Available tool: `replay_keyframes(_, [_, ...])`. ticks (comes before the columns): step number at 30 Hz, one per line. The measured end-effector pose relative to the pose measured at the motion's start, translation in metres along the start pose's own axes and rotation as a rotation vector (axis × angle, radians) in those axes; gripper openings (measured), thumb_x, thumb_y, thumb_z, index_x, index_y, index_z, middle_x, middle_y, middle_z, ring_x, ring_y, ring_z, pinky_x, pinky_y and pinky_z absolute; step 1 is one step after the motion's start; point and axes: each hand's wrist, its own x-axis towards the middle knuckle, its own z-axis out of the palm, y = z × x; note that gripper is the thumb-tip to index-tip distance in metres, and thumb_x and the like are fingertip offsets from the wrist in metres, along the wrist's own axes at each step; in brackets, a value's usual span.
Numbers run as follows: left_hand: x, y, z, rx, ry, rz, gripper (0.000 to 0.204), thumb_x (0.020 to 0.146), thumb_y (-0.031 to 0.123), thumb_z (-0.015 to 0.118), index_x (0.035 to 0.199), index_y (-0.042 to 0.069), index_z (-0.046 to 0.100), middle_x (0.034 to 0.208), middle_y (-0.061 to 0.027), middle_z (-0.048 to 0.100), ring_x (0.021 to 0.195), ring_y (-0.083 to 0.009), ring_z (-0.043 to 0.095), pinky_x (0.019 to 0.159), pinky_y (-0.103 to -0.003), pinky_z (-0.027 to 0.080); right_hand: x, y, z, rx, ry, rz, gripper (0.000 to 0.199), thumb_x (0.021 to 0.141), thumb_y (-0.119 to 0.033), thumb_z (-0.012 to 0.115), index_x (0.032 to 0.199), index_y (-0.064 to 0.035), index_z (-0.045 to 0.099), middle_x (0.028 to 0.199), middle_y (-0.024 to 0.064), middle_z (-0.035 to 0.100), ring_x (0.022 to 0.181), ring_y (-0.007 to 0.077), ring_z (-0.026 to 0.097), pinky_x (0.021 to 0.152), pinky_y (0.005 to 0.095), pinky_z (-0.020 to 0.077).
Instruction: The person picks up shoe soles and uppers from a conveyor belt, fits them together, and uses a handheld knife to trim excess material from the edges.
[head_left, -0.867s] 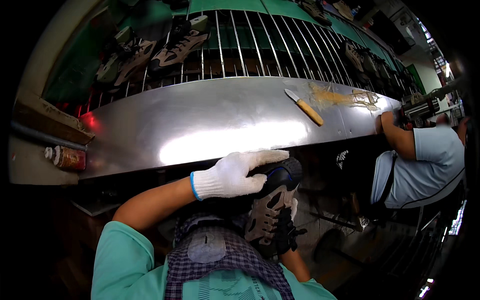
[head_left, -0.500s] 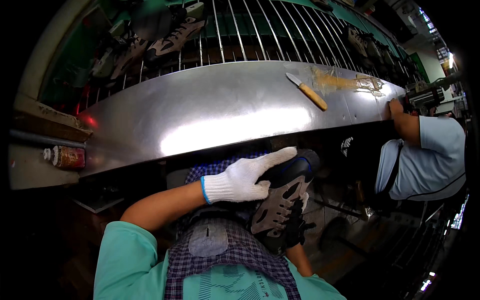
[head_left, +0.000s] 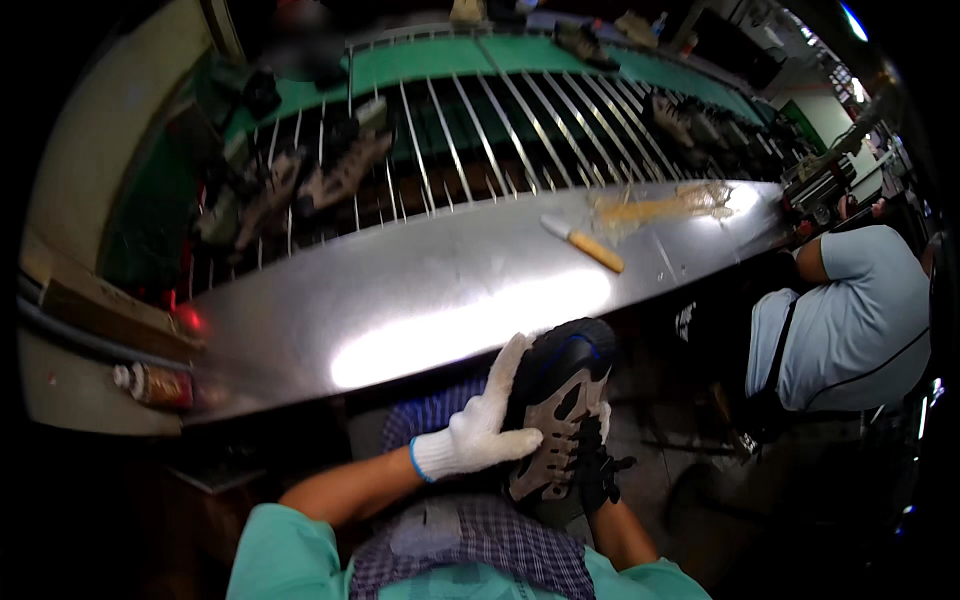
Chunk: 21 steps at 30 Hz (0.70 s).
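A brown and black lace-up shoe is held up in front of me, its dark toe pointing away toward the bench. My left hand, in a white knit glove with a blue cuff edge, grips the shoe's left side. Its thumb presses on the upper, and the fingers stretch along the edge near the toe. Behind the shoe's right side, my right hand is mostly hidden; a bit of white shows there, and the forearm comes up beneath. Dark laces hang loosely at the shoe's right, by that wrist.
A metal bench runs across ahead, with a wooden-handled knife and brown tape on it. Beyond stands a rack of metal bars holding several shoes. A small can is at left. Another person sits at right.
The shoe has risen and moved away from me, toward the bench edge. My left index finger has swung from across the toe to along the shoe's left side. The view has tilted up.
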Motion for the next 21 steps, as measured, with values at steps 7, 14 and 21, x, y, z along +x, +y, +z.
replay_keyframes(7, [0.043, 0.104, -0.124, 0.2, 0.123, -0.221, 0.114, 0.08, 0.027, 0.098, 0.167, 0.0, 0.03, 0.157, -0.0166, 0.053, 0.144, -0.0253, 0.052, 0.126, -0.04, 0.037, -0.012, -0.046, 0.146, -1.326, -0.131, -0.2, 0.071, 0.107, -0.045, 0.063, 0.153, 0.0068, 0.046, 0.14, 0.0286, 0.066, 0.127, 0.0367, 0.07, 0.102, 0.0428, 0.0576])
replay_keyframes(14, [-0.024, 0.106, -0.165, -0.011, 0.042, -0.678, 0.094, 0.073, 0.028, 0.101, 0.15, -0.003, 0.056, 0.138, -0.0137, 0.067, 0.125, -0.0228, 0.065, 0.112, -0.038, 0.052, -0.049, -0.048, 0.132, -1.411, -0.561, -0.433, 0.063, 0.095, -0.025, 0.078, 0.145, 0.0068, 0.058, 0.124, 0.0271, 0.075, 0.099, 0.0314, 0.081, 0.083, 0.0377, 0.0676])
replay_keyframes(21, [-0.025, 0.097, -0.165, 0.335, -0.023, -0.614, 0.093, 0.068, 0.027, 0.101, 0.145, -0.003, 0.06, 0.13, -0.0128, 0.07, 0.121, -0.0233, 0.066, 0.11, -0.038, 0.052, 0.015, -0.003, 0.132, -1.784, -0.455, -0.858, 0.069, 0.086, -0.007, 0.079, 0.15, -0.0012, 0.053, 0.136, 0.0282, 0.062, 0.106, 0.0436, 0.072, 0.089, 0.0464, 0.0622])
